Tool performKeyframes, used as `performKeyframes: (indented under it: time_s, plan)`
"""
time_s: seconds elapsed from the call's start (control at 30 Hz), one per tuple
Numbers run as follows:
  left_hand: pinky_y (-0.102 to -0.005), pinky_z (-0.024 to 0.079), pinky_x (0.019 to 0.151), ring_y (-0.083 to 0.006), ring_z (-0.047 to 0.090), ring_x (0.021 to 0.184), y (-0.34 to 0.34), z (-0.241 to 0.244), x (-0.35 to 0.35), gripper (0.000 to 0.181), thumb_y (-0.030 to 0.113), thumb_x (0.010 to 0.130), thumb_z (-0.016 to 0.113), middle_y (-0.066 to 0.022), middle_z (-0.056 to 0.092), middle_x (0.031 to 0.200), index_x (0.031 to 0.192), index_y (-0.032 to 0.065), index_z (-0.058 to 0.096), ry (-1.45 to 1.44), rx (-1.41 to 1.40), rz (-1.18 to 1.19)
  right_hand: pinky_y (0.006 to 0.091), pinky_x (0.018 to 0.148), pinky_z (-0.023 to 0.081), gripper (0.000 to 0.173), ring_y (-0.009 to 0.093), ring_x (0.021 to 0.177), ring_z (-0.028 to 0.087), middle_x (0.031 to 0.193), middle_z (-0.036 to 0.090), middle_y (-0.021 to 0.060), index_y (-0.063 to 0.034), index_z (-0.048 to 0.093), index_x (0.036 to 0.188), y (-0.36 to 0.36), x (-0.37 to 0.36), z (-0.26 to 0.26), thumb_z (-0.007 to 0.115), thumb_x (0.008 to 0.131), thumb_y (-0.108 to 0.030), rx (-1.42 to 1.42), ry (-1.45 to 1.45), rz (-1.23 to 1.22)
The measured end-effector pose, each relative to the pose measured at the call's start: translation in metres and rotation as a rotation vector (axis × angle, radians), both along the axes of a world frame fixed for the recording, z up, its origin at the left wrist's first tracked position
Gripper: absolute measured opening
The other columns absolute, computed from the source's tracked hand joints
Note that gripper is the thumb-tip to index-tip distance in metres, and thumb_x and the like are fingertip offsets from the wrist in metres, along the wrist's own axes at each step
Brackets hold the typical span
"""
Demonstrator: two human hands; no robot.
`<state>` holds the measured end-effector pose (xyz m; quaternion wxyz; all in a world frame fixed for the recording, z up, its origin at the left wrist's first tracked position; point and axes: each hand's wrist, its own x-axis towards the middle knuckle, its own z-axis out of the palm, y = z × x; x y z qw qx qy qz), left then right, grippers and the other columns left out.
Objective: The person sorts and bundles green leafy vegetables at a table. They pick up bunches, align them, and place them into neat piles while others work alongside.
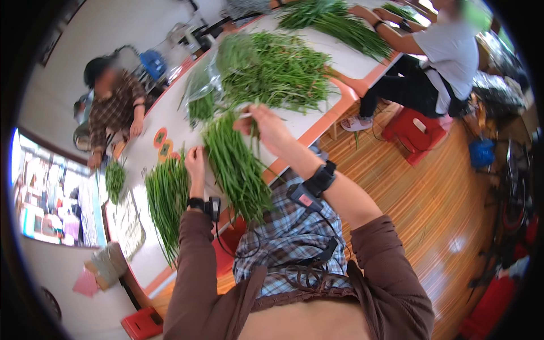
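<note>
My right hand (267, 129) is closed on a few green leaves (256, 142), which hang below its fingers. It is over the upper end of a loose pile of long, flat green leaves, seemingly garlic chives (236, 165). That pile reaches over the table's near edge toward my lap. Between it and a second, neater pile of chives (167, 199) is my left hand (194, 161), fingers curled. Whether anything sits in those fingers I cannot tell. Just beyond my hands lies a large tangled heap of chives (276, 70), with a clear plastic bag (206, 83) at its left side.
A person in a plaid shirt (114, 100) stands across the white table (142, 170), near a small chive bunch (114, 180). At right, another person in a white shirt (450, 55) reaches over more chives (348, 34). A red stool (414, 131) stands on the wooden floor (382, 178).
</note>
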<state>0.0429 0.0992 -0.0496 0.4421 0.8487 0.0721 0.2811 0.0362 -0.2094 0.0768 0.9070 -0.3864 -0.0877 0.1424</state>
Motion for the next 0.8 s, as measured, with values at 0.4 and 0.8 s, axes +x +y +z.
performKeyframes:
  time_s: [0.4,0.8]
  plan:
    - [-0.0247,0.044,0.062,-0.0123,0.059,0.08,0.039,0.152,-0.056,0.019,0.023,0.085,0.057,-0.0007,0.06,0.091,0.098,0.0081,0.056,0.186,-0.75,-0.089,0.0258,0.048,0.036,0.021,0.01,0.051,0.036,0.061,0.038,-0.0006,-0.0057,0.051,0.099,0.029,-0.006,0.035,0.04,0.097,-0.023,0.051,0.129,0.008]
    - [-0.0502,0.034,0.096,-0.0387,0.041,0.116,0.114,0.092,-0.075,0.057,0.048,0.078,0.059,-0.0186,0.042,0.127,0.126,0.0185,0.047,0.404,0.655,0.602,0.0197,0.039,0.021,0.01,0.005,0.047,0.029,0.066,0.045,-0.0003,-0.0042,0.053,0.094,0.047,-0.009,-0.019,0.048,0.092,-0.013,-0.15,0.234,0.183]
